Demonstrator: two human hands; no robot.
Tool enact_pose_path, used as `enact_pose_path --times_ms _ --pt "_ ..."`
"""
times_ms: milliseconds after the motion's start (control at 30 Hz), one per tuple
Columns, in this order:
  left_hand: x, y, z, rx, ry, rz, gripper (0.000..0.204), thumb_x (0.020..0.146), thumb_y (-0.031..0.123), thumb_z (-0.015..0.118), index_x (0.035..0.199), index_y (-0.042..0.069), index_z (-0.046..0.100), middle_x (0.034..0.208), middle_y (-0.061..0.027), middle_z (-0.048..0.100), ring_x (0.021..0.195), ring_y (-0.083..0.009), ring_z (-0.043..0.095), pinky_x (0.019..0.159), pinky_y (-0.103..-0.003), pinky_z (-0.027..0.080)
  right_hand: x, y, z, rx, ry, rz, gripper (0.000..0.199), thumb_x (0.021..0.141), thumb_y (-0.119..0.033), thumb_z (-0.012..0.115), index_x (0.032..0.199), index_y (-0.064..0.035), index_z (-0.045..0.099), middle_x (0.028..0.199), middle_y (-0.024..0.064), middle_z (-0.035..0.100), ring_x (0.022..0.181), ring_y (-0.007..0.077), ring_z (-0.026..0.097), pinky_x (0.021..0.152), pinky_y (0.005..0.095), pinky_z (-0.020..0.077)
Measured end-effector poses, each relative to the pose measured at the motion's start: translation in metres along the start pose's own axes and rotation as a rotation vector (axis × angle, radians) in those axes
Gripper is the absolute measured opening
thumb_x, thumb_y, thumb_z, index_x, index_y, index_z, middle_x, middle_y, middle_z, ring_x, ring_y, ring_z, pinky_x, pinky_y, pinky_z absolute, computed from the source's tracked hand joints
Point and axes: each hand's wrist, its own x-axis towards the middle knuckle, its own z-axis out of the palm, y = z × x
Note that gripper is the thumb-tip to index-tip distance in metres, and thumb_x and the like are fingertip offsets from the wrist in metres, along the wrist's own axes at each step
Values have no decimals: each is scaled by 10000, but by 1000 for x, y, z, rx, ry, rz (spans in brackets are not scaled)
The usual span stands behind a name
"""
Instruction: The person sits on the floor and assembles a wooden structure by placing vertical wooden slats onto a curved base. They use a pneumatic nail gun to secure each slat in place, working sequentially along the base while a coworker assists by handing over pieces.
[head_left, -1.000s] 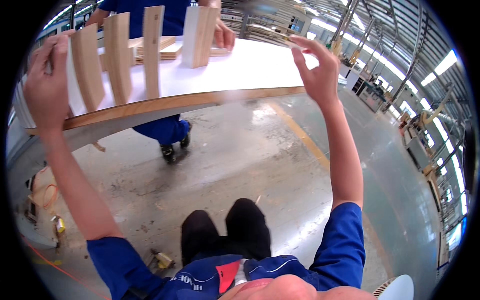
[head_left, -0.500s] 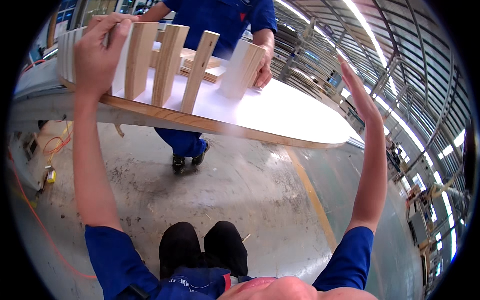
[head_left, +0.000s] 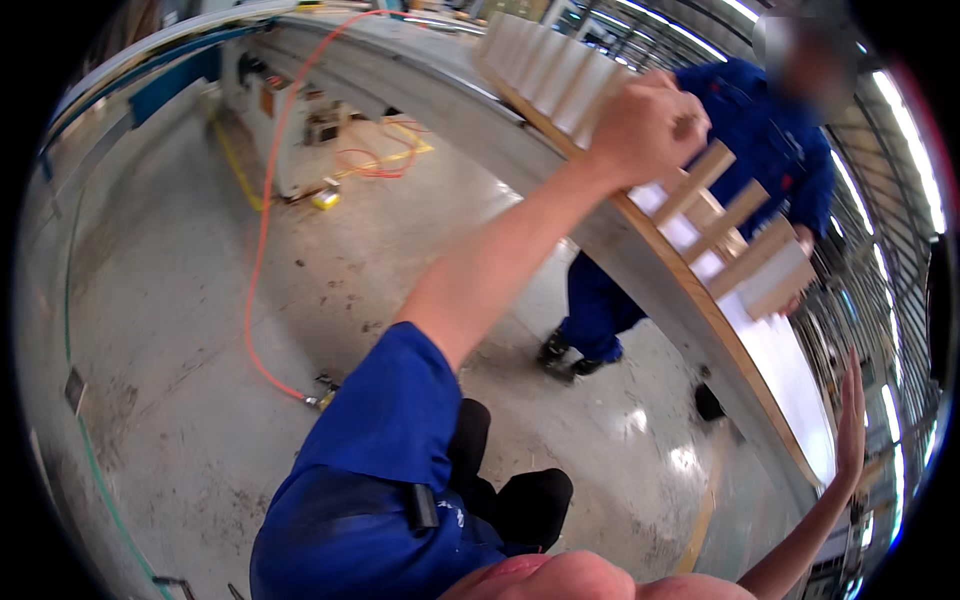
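Observation:
My left hand [head_left: 655, 128] is closed over the top of the row of upright boards, its fingers curled round a plywood board mostly hidden behind the hand. Just left of it, white-faced boards [head_left: 540, 62] stand side by side on edge. To its right, several separate plywood pieces [head_left: 727, 222] stand upright with gaps between them. All of them rest on a long white panel [head_left: 795, 385] with a wooden edge. Near the panel's right end my right hand [head_left: 852, 425] is held up with fingers straight and together, holding nothing.
Across the panel stands a co-worker in blue [head_left: 745, 125], a hand by the rightmost block [head_left: 783, 285]. A grey machine beam [head_left: 450, 130] runs beneath the panel. An orange hose [head_left: 262, 240] hangs down to the concrete floor [head_left: 190, 370], ending at a fitting beside my left sleeve.
My view has swung left and tilted, so the panel and boards now sit at the upper right. My left hand stays at the board row; my right hand appears lower, still open.

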Motion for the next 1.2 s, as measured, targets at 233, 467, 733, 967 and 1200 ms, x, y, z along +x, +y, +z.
enact_pose_path --times_ms 233,467,733,967,1200 --pt "-2 8 8 -7 31 -24 147 818 217 715 740 96 744 700 -77 697 829 -295 684 755 -420 567 14 6 31 136 -114 -35 633 1096 -475 417 1620 -126 344 1678 112 329 1564 265 263 1268 462 234" --pt "9 2 -10 75 -144 -63 172 928 201 681 909 77 798 854 -131 753 856 -274 710 784 -416 558 6 -54 26 159 -117 -197 633 1095 -427 490 1584 -39 385 1618 196 408 1486 304 406 1219 433 329" --pt "4 12 -1 24 -124 -132 161 925 185 687 962 86 809 869 -118 736 883 -255 689 791 -379 548 -34 -53 -27 67 40 54 779 1033 -565 545 1571 -22 397 1587 240 428 1493 398 379 1231 482 320" --pt "3 19 -2 41 -141 -170 158 935 179 680 968 86 803 830 -97 718 876 -224 674 768 -367 542 -42 -2 -14 8 54 163 771 1011 -606 561 1536 -48 474 1513 228 530 1397 399 509 1139 487 443" --pt "1 16 1 8 -136 -178 162 948 165 681 992 71 806 803 -85 691 819 -181 635 720 -335 519 -31 51 29 -148 -31 392 677 1003 -553 590 1452 -47 584 1480 199 574 1345 339 566 1148 402 425"
